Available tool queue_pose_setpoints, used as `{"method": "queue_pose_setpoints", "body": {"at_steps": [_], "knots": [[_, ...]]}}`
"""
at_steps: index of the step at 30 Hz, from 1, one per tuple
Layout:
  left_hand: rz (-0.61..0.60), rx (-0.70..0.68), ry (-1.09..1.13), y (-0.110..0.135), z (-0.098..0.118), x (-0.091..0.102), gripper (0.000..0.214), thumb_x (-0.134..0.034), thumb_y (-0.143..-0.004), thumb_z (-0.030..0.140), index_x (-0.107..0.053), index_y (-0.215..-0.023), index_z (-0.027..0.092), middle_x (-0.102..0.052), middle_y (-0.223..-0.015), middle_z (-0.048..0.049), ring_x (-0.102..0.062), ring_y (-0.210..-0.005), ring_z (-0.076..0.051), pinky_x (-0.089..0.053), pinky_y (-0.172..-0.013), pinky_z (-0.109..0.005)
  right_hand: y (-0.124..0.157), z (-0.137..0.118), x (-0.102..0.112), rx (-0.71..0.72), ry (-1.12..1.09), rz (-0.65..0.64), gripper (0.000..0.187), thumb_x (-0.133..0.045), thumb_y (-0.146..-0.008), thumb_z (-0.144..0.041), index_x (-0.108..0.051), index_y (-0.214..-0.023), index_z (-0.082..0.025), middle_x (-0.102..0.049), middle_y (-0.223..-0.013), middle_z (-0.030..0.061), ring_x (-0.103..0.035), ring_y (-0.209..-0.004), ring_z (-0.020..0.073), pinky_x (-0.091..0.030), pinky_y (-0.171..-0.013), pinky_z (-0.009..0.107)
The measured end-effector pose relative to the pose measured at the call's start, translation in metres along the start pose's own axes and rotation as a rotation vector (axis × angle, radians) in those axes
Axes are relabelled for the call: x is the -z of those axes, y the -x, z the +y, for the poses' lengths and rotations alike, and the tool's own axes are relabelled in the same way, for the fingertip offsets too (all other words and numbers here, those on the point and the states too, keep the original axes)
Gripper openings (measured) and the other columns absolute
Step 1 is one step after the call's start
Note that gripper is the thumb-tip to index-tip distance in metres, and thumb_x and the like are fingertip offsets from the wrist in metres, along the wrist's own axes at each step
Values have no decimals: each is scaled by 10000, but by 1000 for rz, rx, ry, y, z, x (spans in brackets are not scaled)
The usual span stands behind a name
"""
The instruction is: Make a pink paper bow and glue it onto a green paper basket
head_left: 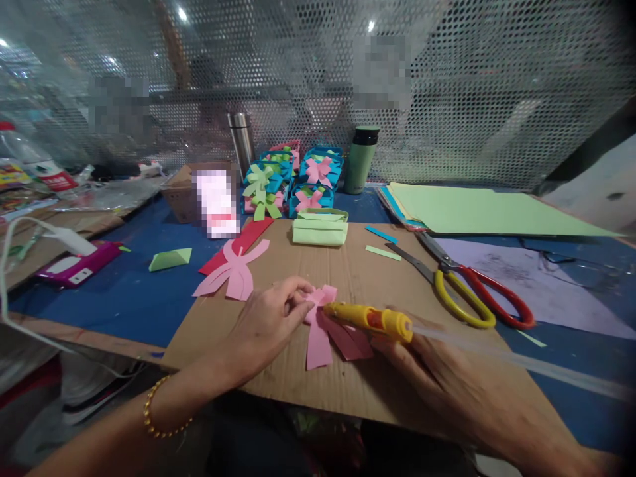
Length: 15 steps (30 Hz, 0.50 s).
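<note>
One pink paper bow (318, 344) lies near the front of the cardboard sheet (293, 265), its two tails spread toward the wearer, and on my feed both hands are at work on it. I see the left hand (268, 324) pinching the bow's upper middle between thumb and fingertips, with a gold bead bracelet (154, 414) on that wrist. I have the right hand (437, 368) gripping a yellow glue gun (368, 320), its nozzle aimed left at the bow's middle; I cannot tell whether the tip touches the paper, and most of the gripping fingers are hidden from me. A long, translucent glue stick (546, 366) runs out of the gun's back toward the right. Beyond the left hand I find a pink cutout (240, 285) overlapping a red paper strip (253, 232). A pale green paper pouch (320, 232) sits at the cardboard's far edge, in front of several small blue paper boxes (334, 171) bearing pink or green bows. To the right I make out a narrow blue strip (381, 234), a pale green strip (383, 253) just nearer the wearer, and large scissors (450, 263) lying open, with one yellow and one red handle.
</note>
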<state>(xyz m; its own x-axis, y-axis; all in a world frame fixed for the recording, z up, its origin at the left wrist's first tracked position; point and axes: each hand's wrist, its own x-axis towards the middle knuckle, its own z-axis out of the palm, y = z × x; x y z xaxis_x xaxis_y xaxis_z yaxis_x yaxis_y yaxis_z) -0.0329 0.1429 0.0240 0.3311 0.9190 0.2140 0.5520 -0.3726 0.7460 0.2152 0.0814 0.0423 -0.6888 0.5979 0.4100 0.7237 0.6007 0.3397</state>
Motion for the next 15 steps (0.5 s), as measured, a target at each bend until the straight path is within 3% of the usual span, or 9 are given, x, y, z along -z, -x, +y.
{"method": "queue_pose_setpoints", "body": {"at_steps": [3,7,10,15], "knots": [[2,-51,-28,1,-1,-1,103,-603,-926,214,-706,-914,211,-710,-775,23,-613,-744,-150,-409,-687,-278,2,0,-1,36,44,-42,466,-280,-982,-57,-721,-929,-197,-720,-775,70,-624,-624,196,-403,-569,281],[18,-59,-35,2,-3,-2,119,-607,-921,199,-724,-909,215,-729,-802,16,-628,-763,-154,-418,-693,-280,-2,-2,0,37,86,-20,564,-221,-982,-44,-727,-781,-190,-699,-677,77,-607,-544,187,-395,-528,286],[2,-28,-9,1,-4,-2,123,-603,-922,208,-720,-959,219,-739,-802,21,-643,-735,-147,-428,-679,-278,-7,-3,3,-62,-50,-3,530,-266,-1022,-138,-720,-759,-217,-702,-661,55,-621,-542,178,-406,-511,274],[18,-74,-10,2,-7,-4,140,-595,-918,190,-727,-956,216,-758,-906,7,-671,-815,-152,-450,-739,-287,-10,-3,3,-235,-267,-85,420,-336,-1038,-285,-720,-873,-253,-711,-683,31,-630,-555,184,-433,-508,270]]}}
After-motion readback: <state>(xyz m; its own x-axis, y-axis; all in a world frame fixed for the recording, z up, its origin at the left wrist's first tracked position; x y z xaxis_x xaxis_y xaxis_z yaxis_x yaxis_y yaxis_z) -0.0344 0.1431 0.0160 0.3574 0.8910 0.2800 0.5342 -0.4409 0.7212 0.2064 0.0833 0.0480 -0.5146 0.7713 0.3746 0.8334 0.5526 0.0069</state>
